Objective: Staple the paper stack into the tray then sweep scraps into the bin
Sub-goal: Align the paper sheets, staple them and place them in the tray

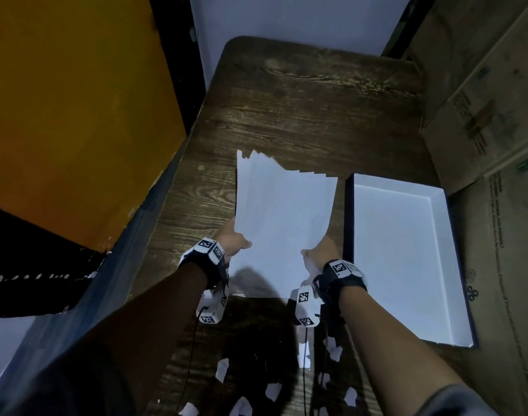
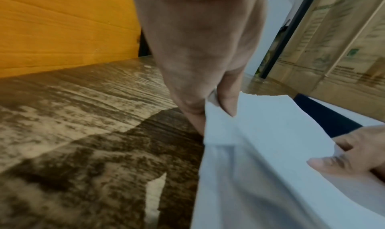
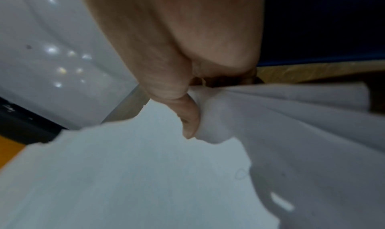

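Observation:
A stack of white paper sheets (image 1: 282, 211) is held up over the wooden table (image 1: 286, 109), its far edges fanned unevenly. My left hand (image 1: 234, 240) pinches the stack's left edge, thumb on top (image 2: 228, 100). My right hand (image 1: 319, 250) grips the right edge, bunching the paper (image 3: 210, 117) under the thumb. A white tray (image 1: 400, 253) with a dark outer wall lies empty just right of the stack. Several torn white scraps (image 1: 271, 391) lie on the table near me. No stapler or bin shows in any view.
Cardboard boxes (image 1: 491, 115) stand along the table's right side, close behind the tray. An orange panel (image 1: 70, 109) rises to the left of the table. A pale wall (image 1: 286, 16) backs the far edge.

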A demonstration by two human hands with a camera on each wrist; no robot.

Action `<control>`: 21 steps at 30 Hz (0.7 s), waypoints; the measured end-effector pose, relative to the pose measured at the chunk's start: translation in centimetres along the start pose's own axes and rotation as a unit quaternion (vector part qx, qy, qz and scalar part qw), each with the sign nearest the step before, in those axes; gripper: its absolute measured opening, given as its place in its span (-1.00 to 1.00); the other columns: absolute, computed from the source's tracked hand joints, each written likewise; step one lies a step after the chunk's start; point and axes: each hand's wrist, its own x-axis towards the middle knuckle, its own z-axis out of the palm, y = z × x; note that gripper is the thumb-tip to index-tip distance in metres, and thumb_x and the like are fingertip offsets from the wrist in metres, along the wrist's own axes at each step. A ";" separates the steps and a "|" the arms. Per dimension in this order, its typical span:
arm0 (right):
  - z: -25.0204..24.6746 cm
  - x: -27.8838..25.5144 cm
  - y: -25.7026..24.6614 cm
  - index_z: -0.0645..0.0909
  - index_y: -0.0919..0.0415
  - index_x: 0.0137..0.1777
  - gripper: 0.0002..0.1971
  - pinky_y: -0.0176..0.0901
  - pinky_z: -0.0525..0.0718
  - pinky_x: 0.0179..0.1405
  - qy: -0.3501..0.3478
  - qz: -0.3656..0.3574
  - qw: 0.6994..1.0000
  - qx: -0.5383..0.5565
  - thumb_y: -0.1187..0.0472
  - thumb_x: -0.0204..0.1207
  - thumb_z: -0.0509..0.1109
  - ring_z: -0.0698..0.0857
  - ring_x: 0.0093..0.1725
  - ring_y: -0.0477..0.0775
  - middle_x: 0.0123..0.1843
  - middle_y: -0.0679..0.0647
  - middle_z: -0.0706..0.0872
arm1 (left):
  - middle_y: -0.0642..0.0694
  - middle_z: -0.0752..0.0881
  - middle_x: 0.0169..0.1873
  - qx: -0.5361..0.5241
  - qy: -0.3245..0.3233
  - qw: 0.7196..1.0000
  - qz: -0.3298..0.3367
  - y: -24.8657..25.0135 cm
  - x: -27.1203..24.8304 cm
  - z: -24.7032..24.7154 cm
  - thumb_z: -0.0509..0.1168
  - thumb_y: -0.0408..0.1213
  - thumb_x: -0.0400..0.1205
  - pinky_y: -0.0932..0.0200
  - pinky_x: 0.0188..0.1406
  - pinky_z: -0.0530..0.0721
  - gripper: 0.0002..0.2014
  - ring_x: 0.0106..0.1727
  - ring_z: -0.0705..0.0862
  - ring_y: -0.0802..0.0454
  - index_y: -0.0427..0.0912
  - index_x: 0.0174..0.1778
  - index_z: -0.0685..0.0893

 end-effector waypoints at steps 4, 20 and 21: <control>-1.9 -2.3 0.5 0.54 0.27 0.31 -0.37 0.24 0.71 0.17 -0.055 -0.031 0.990 0.124 0.10 0.28 0.66 0.70 0.19 0.24 0.21 0.14 0.71 | -0.12 0.74 0.20 -0.107 0.042 0.991 0.061 -1.4 -2.9 -1.2 0.36 -0.68 0.52 -0.05 0.30 0.64 -0.48 0.28 0.69 -0.16 -0.18 0.36 0.60; -5.1 -22.5 -5.6 0.63 0.14 0.07 -0.71 -0.44 0.67 0.00 0.062 -0.341 0.881 0.321 0.39 0.40 0.55 0.77 -0.11 -0.19 0.03 0.02 0.77 | 0.01 0.70 -0.15 -0.203 0.207 0.912 0.292 -1.1 -17.9 -6.4 0.45 -0.49 0.53 0.56 -0.38 0.60 -0.82 -0.34 0.65 0.45 -0.16 -0.11 0.62; -4.6 -23.1 -5.4 0.65 0.10 0.05 -0.71 -0.38 0.70 0.01 0.048 -0.341 0.879 0.330 0.41 0.41 0.54 0.78 -0.11 -0.21 0.00 -0.02 0.78 | 0.02 0.68 -0.28 -0.196 0.213 0.912 0.291 -1.3 -18.4 -6.6 0.43 -0.51 0.53 0.47 -0.45 0.59 -0.82 -0.40 0.62 0.47 -0.17 -0.23 0.61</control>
